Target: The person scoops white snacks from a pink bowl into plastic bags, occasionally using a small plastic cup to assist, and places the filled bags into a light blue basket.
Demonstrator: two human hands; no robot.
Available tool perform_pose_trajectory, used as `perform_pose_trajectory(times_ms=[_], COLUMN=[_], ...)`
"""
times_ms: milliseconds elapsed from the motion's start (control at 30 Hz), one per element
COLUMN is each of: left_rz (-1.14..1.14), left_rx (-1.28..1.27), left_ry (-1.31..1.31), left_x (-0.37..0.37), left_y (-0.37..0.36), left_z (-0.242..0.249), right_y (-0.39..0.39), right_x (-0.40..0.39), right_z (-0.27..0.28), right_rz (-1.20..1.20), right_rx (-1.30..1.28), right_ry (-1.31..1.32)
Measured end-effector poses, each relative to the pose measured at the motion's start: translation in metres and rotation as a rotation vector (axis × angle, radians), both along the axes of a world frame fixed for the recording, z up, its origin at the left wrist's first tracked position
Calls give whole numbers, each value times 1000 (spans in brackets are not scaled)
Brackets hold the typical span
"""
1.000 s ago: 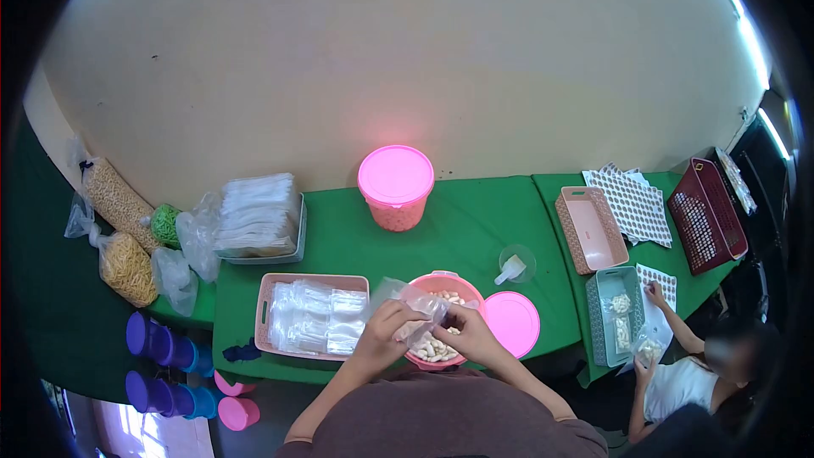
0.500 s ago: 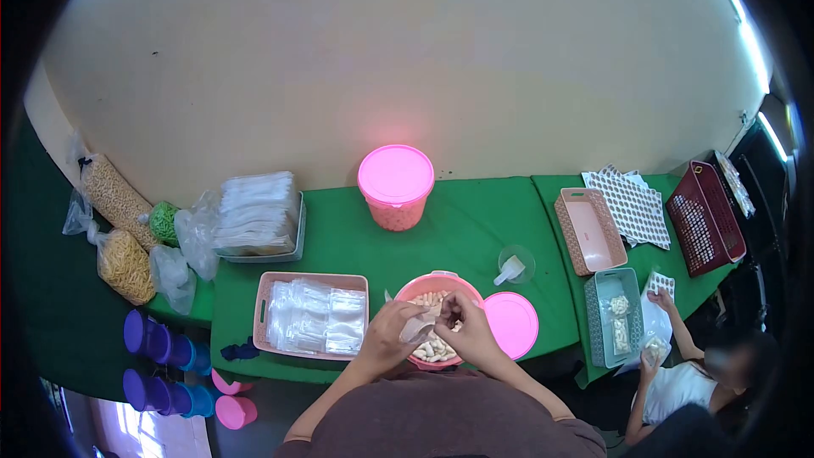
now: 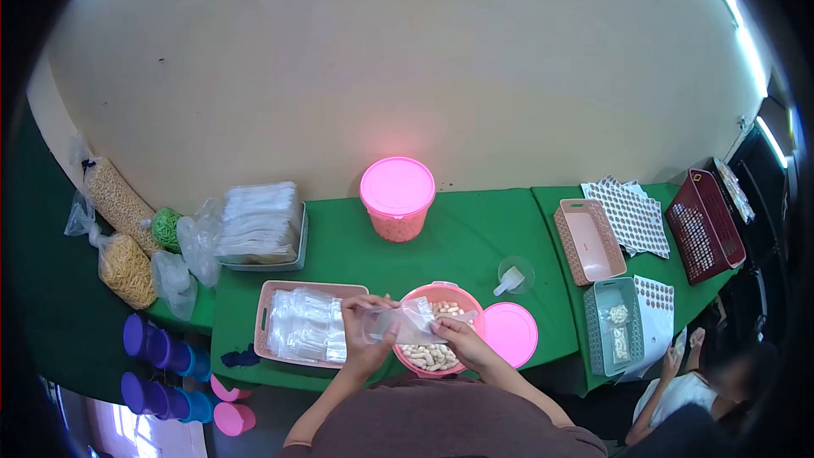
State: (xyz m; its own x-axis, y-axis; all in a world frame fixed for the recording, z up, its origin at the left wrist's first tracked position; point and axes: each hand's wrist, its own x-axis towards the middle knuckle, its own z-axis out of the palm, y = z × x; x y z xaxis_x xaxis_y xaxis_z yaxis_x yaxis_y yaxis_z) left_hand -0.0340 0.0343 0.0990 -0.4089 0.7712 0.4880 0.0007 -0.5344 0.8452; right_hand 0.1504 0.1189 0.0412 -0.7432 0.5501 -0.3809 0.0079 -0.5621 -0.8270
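Observation:
A clear plastic bag point(image 3: 411, 321) is stretched between my two hands, above a pink tub point(image 3: 405, 360) of whitish, peanut-like pieces. My left hand point(image 3: 366, 335) grips the bag's left part, with fingers behind it and the thumb in front. On the other side, my right hand point(image 3: 463, 340) pinches the bag's right part over the tub. Just left of my left hand lies a pink basket point(image 3: 261, 328) with a stack of clear bags point(image 3: 307, 322). A round pink lid point(image 3: 510, 335) rests to the right of the tub.
A lidded pink bucket point(image 3: 398, 203) stands near the wall. Right of it, a white scoop point(image 3: 509, 280) lies on a clear round lid. Stacked bags point(image 3: 260, 220) fill a grey tray at the left. A co-worker point(image 3: 678, 390) sits at lower right beside a grey-green basket point(image 3: 600, 360).
My hands have moved apart, and the bag is now spread out between them. The co-worker's hands have drawn back from the sticker sheet toward the body.

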Motion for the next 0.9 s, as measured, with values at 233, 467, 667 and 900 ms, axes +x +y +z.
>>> perform_pose_trajectory(times_ms=[233, 467, 667, 900], left_rz=[-119, -267, -199, -161], left_rx=[-6, -87, -229, -221], left_ry=[-24, 81, 7, 722], left_x=[-3, 1, -5, 0], left_y=[-4, -5, -8, 0], left_z=[12, 26, 9, 11], right_y=[-17, 4, -3, -1], right_x=[-4, -3, -14, -6], right_z=[-13, -20, -13, 78], right_rz=[151, -111, -289, -187], right_rx=[-348, -239, 147, 1117], right_ry=[150, 335, 75, -153])
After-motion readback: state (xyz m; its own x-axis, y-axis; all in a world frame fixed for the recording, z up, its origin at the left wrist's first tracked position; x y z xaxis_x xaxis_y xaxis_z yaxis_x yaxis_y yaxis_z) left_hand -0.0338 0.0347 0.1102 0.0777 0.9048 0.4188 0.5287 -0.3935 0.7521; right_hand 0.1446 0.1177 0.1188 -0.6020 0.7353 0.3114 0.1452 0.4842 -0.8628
